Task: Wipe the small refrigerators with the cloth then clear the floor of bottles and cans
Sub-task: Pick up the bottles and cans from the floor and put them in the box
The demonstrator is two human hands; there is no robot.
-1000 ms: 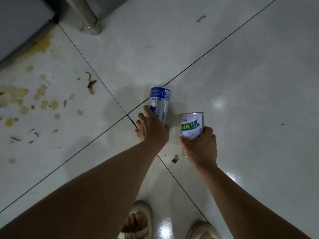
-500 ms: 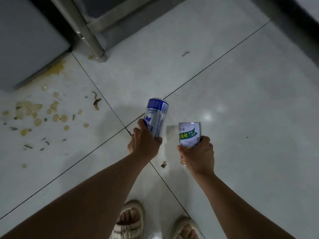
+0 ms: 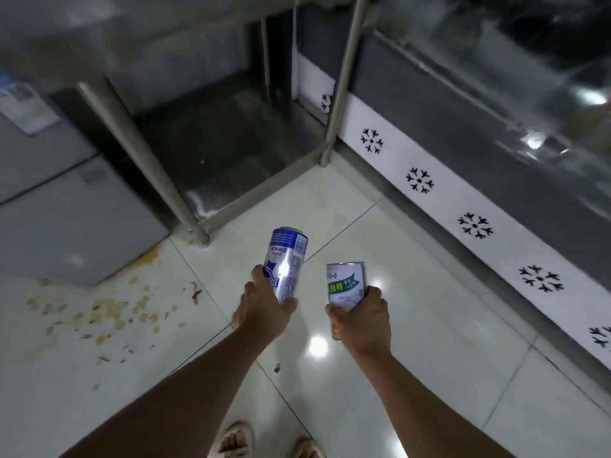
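My left hand (image 3: 264, 312) grips a tall blue and silver can (image 3: 285, 262) around its lower half, holding it tilted above the white tiled floor (image 3: 446, 342). My right hand (image 3: 363, 320) holds a shorter white can with a green label (image 3: 345, 284) from below, upright and also off the floor. The two cans are side by side, a little apart. A small grey refrigerator (image 3: 59, 213) stands at the left. No cloth is in view.
A steel table frame with legs (image 3: 145, 163) and a low shelf (image 3: 218, 150) stands ahead. A chest freezer with a white snowflake band (image 3: 476, 226) runs along the right. Yellowish stains and scraps (image 3: 105, 312) mark the floor at left. My sandalled feet (image 3: 238, 441) are below.
Both cans have come up off the floor in my hands. The view has risen and tipped forward, bringing the table frame, refrigerator and freezer into sight.
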